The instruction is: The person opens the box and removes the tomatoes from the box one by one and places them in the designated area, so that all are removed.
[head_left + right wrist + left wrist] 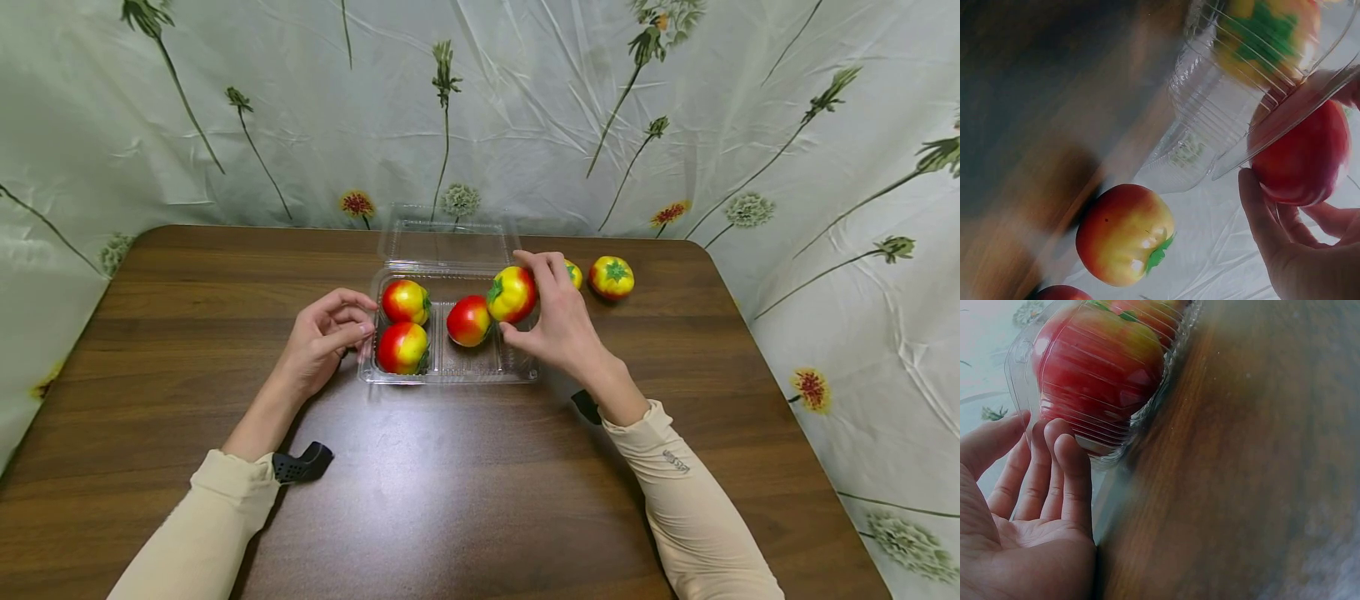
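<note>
My right hand (555,321) holds a red-and-yellow fruit with a green leafy cap (513,293) between thumb and fingers, over the right half of a clear plastic container (450,379). In the right wrist view this fruit (1304,156) shows its red side, partly behind the container's clear rim. Another such fruit (469,322) sits in the container just left of it. Two more, a rear one (406,301) and a front one (402,348), lie in the left part. My left hand (1041,506) pinches the container's left rim with thumb and fingertips.
The container's hinged lid (453,237) stands open at the back. Right of the container lie two more fruits, one (612,277) in full sight and one (573,274) partly behind my right hand. A floral cloth (525,125) hangs behind the brown wooden table (405,500).
</note>
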The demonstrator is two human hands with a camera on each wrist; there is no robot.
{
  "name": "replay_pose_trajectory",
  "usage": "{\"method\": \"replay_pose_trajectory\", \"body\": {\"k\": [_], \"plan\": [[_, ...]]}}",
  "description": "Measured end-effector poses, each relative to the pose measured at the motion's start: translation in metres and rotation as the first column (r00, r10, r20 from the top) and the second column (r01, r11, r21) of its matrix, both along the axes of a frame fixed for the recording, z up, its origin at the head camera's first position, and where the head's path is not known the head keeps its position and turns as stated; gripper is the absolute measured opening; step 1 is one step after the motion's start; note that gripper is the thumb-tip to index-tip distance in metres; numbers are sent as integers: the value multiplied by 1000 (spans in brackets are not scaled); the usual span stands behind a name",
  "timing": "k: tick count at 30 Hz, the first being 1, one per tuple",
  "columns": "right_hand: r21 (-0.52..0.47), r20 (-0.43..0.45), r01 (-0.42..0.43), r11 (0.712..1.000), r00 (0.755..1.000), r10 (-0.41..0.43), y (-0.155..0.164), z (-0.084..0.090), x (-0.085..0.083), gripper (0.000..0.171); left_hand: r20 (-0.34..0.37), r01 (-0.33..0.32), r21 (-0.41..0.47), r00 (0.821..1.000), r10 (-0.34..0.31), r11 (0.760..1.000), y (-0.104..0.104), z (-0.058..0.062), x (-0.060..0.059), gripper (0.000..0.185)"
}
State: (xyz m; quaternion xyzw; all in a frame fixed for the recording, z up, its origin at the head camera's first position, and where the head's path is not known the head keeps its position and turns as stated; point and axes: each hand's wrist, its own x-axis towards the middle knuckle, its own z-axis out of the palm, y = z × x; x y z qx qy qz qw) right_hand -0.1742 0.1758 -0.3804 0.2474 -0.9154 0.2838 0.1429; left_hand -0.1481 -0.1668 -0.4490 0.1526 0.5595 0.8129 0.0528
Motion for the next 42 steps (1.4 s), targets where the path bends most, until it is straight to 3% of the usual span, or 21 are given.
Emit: {"method": "replay_pose_trajectory", "body": {"k": [18,27,42], "plan": [[-84,-21,81,993,996,-83,10,0,-7,75,-2,-5,-11,1000,5,1000,0,0,1,24],[-143,-16,193,971,980,-197,21,0,-14,72,-7,-8,-16,1000,8,1000,0,0,0,24],[-170,-20,282,944,957,-289,45,1,-24,69,-8,-7,-13,1000,7,1000,1,1,1,24]]}}
